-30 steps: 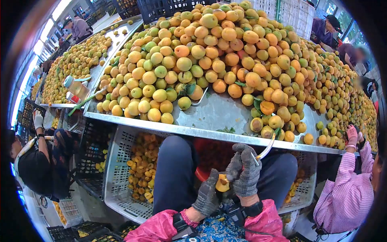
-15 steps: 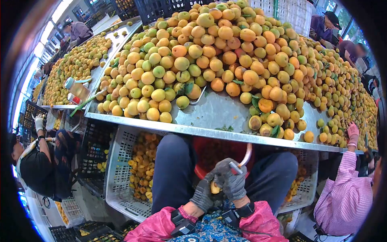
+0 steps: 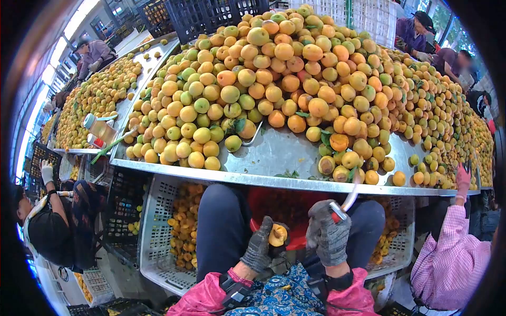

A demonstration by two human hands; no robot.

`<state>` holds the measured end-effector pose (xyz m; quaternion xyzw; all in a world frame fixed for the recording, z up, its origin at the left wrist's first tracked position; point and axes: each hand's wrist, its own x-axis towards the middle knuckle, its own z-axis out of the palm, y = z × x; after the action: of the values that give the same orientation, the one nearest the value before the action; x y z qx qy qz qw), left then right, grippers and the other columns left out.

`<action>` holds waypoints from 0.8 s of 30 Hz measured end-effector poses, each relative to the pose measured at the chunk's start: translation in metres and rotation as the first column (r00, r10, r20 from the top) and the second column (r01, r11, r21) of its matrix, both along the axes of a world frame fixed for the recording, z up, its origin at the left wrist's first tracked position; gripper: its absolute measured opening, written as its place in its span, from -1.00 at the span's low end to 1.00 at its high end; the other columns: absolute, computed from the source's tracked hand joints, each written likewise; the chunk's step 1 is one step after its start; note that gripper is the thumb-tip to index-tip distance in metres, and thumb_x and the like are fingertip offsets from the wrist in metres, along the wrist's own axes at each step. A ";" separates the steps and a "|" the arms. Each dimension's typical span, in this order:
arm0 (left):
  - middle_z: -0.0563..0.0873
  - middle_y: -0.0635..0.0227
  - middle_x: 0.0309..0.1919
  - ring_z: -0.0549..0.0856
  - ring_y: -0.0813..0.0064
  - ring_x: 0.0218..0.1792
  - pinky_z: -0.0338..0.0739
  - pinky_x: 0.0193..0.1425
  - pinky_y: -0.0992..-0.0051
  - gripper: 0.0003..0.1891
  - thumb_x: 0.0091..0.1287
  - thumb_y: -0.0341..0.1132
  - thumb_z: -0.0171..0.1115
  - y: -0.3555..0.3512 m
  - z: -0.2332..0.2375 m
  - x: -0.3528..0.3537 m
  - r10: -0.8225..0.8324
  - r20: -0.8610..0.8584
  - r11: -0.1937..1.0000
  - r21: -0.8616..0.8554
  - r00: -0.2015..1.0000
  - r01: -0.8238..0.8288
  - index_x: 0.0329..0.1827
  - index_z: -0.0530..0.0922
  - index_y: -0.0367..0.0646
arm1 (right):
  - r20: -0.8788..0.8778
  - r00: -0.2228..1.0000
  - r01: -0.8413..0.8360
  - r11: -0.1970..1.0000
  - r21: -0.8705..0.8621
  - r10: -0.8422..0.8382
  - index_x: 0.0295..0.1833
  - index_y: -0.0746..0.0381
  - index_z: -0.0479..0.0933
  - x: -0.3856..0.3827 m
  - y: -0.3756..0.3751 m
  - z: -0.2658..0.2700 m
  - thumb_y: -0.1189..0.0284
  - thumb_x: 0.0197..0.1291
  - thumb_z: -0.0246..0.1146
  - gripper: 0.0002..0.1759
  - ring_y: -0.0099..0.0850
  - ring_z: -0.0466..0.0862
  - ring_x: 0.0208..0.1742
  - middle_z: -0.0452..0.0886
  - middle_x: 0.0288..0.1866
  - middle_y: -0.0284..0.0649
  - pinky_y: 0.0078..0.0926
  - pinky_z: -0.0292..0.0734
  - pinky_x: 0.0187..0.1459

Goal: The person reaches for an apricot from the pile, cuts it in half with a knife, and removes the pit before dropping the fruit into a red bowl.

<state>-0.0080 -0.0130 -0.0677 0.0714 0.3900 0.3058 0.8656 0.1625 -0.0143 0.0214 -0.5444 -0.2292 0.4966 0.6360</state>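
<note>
My left hand (image 3: pixel 257 248), in a grey glove, is closed around a cut apricot (image 3: pixel 278 235) whose pale orange flesh faces up. My right hand (image 3: pixel 330 234), gloved as well, grips a curved knife (image 3: pixel 350 199) with a bit of red at its handle. The blade rises toward the table edge. Both hands are apart above my lap, between my knees. A red bucket (image 3: pixel 299 241) stands behind them, partly hidden, with dark contents that I cannot make out. Whole apricots (image 3: pixel 284 79) are heaped on the metal table (image 3: pixel 279 152) in front of me.
White crates with halved apricots stand left (image 3: pixel 153 231) and right (image 3: pixel 405 247) of my knees. Black crates (image 3: pixel 124 205) are stacked farther left. A bottle (image 3: pixel 100 126) lies on the left table. Co-workers sit on both sides, one in a pink checked shirt (image 3: pixel 448 258).
My hands have moved apart from being together over the apricot. The right hand went right with the knife; the left turned the apricot's cut face up.
</note>
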 end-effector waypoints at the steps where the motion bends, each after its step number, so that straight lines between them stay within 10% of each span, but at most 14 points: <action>1: 0.68 0.36 -0.20 0.67 0.45 -0.16 0.59 -0.03 0.39 -0.45 0.40 0.22 0.01 0.002 0.003 -0.001 0.029 0.092 1.000 0.001 0.995 -0.029 0.01 0.57 -0.14 | 0.022 0.994 -0.102 0.991 -0.088 0.105 -0.20 0.25 0.58 0.002 -0.007 0.000 0.37 0.22 0.33 -0.83 -0.62 0.57 -0.45 0.62 -0.41 -0.39 -0.64 0.46 -0.42; 8: 0.56 0.27 0.00 0.63 0.42 -0.07 0.55 0.09 0.38 -0.43 0.43 0.06 0.08 0.005 0.037 -0.009 -0.118 0.411 0.990 0.114 0.904 0.078 0.33 0.34 -0.14 | 0.258 0.880 -0.357 0.914 -0.193 0.398 0.01 0.26 0.52 -0.002 -0.066 -0.026 0.27 0.28 0.30 -0.68 -0.61 0.59 -0.36 0.66 -0.35 -0.31 -0.59 0.52 -0.30; 14: 0.59 0.37 -0.10 0.60 0.52 -0.06 0.53 0.08 0.50 -0.59 0.41 -0.12 0.15 -0.004 0.046 0.007 -0.024 0.207 0.985 0.171 0.978 -0.012 0.21 0.42 -0.14 | 0.724 0.620 -0.305 0.943 -0.132 0.301 0.08 0.27 0.52 -0.007 -0.061 -0.015 0.30 0.14 0.40 -0.55 -0.33 0.73 -0.29 0.69 -0.28 -0.11 -0.44 0.61 -0.24; 19: 0.60 0.32 -0.06 0.61 0.45 -0.07 0.54 0.05 0.47 -0.49 0.31 -0.11 0.30 -0.008 0.047 0.009 -0.049 -0.077 0.933 0.353 0.996 0.073 0.24 0.40 -0.13 | 0.708 0.645 -0.317 0.944 -0.092 0.286 0.10 0.26 0.53 -0.014 -0.052 -0.027 0.30 0.10 0.43 -0.52 -0.29 0.75 -0.23 0.70 -0.23 -0.04 -0.43 0.63 -0.18; 22: 0.59 0.32 -0.04 0.61 0.46 -0.06 0.53 0.06 0.50 -0.46 0.28 -0.19 0.35 -0.007 0.053 0.002 -0.027 0.259 0.990 0.140 0.965 -0.010 0.27 0.39 -0.14 | 0.505 0.778 -0.337 0.926 -0.168 0.374 0.04 0.28 0.57 -0.004 -0.045 -0.014 0.33 0.15 0.41 -0.61 -0.45 0.73 -0.16 0.72 -0.19 -0.10 -0.48 0.62 -0.14; 24: 0.59 0.29 -0.01 0.62 0.44 -0.05 0.54 0.08 0.46 -0.43 0.27 -0.21 0.35 -0.006 0.041 -0.001 -0.090 -0.057 0.902 0.418 0.994 0.106 0.29 0.36 -0.17 | 0.516 0.766 -0.338 0.923 -0.184 0.383 0.04 0.28 0.56 -0.002 -0.045 -0.019 0.33 0.15 0.41 -0.61 -0.45 0.72 -0.17 0.72 -0.20 -0.10 -0.48 0.62 -0.14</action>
<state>-0.0087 -0.0191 -0.0265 0.2810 0.3267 0.3374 0.8369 0.1604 -0.0591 0.0028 -0.6329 -0.4799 0.4436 0.4152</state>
